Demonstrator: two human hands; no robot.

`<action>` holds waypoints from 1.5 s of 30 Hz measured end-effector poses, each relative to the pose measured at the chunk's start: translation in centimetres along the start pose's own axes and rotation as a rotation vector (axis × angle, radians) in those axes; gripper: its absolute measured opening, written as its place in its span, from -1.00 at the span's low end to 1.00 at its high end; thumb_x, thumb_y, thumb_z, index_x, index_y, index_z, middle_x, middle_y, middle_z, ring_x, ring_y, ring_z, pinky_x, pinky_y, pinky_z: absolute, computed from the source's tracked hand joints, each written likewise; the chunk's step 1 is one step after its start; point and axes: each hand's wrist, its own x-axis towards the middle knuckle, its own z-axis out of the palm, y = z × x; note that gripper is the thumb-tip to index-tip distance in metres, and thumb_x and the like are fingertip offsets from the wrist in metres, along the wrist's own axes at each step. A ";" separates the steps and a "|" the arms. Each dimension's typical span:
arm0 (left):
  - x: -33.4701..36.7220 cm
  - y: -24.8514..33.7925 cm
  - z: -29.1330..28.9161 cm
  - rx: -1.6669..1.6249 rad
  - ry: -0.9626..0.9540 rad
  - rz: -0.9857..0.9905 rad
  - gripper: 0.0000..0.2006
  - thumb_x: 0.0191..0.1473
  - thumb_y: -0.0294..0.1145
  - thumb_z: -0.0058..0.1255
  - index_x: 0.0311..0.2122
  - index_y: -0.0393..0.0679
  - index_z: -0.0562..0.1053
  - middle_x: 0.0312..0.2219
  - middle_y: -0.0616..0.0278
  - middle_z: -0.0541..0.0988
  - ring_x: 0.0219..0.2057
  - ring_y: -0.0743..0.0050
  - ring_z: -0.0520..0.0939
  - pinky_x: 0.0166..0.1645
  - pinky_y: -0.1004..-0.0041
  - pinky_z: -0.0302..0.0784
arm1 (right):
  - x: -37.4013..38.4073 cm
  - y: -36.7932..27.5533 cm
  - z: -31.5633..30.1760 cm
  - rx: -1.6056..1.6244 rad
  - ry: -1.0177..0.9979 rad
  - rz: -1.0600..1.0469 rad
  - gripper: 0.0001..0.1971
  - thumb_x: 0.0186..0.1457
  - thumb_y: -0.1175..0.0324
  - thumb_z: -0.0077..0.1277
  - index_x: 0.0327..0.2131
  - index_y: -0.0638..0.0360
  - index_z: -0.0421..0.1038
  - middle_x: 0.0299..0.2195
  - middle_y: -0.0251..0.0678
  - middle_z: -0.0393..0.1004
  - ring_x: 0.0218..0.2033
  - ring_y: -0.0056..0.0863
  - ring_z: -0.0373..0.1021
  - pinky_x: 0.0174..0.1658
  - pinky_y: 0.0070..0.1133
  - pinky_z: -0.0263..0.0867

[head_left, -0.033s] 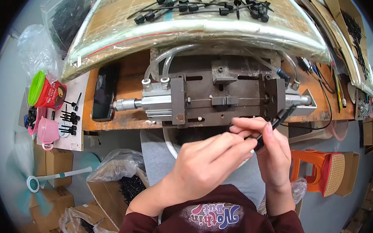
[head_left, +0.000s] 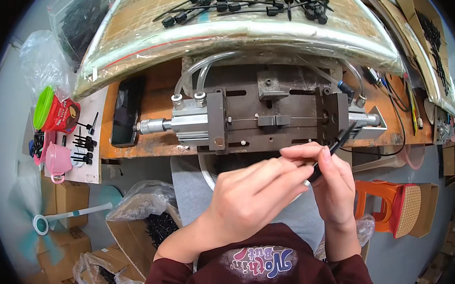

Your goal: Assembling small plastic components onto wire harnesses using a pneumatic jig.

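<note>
My right hand (head_left: 334,187) is closed around a black cable tie (head_left: 342,140), its thin strap slanting up and to the right past the thumb. My left hand (head_left: 260,190) reaches across from the left, fingers pinched together against the same tie. The tie's lower end is mostly hidden by the fingers, and a small pale bit shows beneath them. Just beyond both hands lies a metal bench fixture (head_left: 250,132) with a silver cylinder (head_left: 191,124) at its left and a small dark block (head_left: 274,121) on a thin rod at its middle.
Loose black cable ties (head_left: 223,6) lie on a plastic-wrapped cardboard panel (head_left: 147,47) above the fixture. A phone (head_left: 127,112) rests on the wooden bench. At left stand a red tub (head_left: 67,113), a pink basket (head_left: 58,158) and a fan (head_left: 40,224); an orange stool (head_left: 379,205) is at right.
The strap of the cable tie has shifted slightly between my fingers, and its tip sits a little higher. Both hands stay in nearly the same place.
</note>
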 end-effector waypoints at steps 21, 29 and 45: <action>-0.1 -1.4 -0.9 0.188 -0.043 -0.103 -0.69 -0.21 -0.56 0.28 -0.24 -0.22 0.58 -0.04 0.04 0.57 -0.25 0.28 0.66 -0.15 0.40 0.59 | 0.8 -1.0 -3.4 -0.807 0.169 -0.517 -0.83 0.19 0.49 0.01 -0.21 0.42 0.45 -0.43 -0.14 0.53 -0.48 -0.42 0.43 -0.39 -0.57 0.34; 0.2 -2.1 0.6 0.465 -0.267 -0.101 -0.76 -0.13 -0.48 0.22 -0.26 -0.20 0.55 0.02 0.08 0.54 -0.47 0.31 0.64 -0.33 0.43 0.56 | 0.2 -2.1 -2.7 -0.386 0.155 -0.244 -0.51 0.39 0.18 -0.43 -0.46 0.29 0.38 -0.53 -0.34 0.30 -0.52 -0.65 0.16 -0.38 -0.68 0.09; 1.0 -0.4 -2.4 0.047 0.194 -0.026 -0.68 -0.23 -0.53 0.36 -0.26 -0.23 0.60 -0.29 0.13 0.63 -0.32 0.32 0.67 -0.29 0.43 0.61 | 7.8 -6.2 1.4 -0.218 -0.212 0.246 -0.69 0.32 0.09 -0.10 -0.37 0.12 0.33 -0.63 -0.58 0.30 -0.62 -0.88 0.19 -0.60 -0.82 0.02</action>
